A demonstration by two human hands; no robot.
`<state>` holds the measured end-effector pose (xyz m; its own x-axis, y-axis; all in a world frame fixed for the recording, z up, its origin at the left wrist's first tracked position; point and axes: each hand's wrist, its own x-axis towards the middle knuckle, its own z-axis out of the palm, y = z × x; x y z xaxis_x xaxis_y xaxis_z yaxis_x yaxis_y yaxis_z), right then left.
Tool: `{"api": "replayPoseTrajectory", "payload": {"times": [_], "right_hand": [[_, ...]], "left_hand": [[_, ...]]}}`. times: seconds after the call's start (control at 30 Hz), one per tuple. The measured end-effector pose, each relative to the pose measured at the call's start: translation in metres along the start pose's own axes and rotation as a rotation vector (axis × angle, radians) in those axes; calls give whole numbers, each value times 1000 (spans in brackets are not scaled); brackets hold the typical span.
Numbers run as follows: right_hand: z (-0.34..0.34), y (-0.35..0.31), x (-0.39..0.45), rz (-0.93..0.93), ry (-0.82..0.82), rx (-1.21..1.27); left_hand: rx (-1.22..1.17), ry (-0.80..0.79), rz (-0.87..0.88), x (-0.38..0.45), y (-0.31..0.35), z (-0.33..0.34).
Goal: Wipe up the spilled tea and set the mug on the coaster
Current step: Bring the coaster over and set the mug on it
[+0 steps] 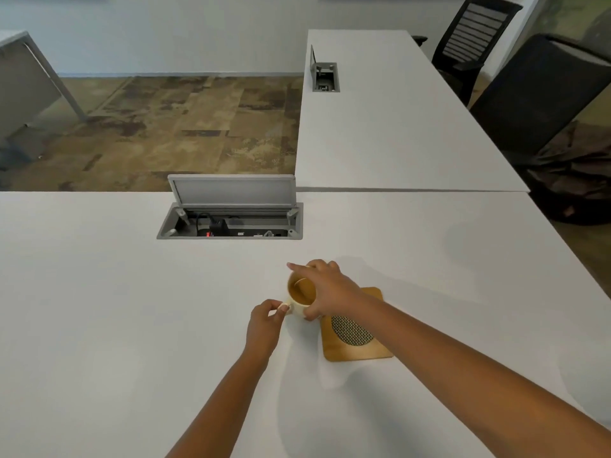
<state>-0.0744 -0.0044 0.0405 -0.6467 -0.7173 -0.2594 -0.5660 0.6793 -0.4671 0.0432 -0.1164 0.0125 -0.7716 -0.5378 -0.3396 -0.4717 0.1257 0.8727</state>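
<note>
now both hands on the mug (300, 294), just left of the coaster (357, 328)

right hand (325, 289) wraps the cream mug's far side, thumb on its near wall; left hand (266, 322) pinches the handle. tea sits inside. whether the mug touches the white table (132, 309) cannot be told. the wooden coaster's mesh centre shows, bare.

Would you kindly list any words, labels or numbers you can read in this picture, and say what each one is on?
No text can be read.
Power strip in the open desk box: a small white label, too blurred to read.
Mug, coaster and table: no writing visible.
</note>
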Motion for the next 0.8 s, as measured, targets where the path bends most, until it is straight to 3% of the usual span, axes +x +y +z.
{"api": "replayPoseTrajectory", "payload": {"times": [0.37, 0.8], "right_hand": [[-15, 55, -50, 161, 65, -7], [-10, 68, -66, 220, 81, -11]], "left_hand": [[-12, -177, -6, -13, 20, 56], [58, -190, -23, -15, 23, 76]]}}
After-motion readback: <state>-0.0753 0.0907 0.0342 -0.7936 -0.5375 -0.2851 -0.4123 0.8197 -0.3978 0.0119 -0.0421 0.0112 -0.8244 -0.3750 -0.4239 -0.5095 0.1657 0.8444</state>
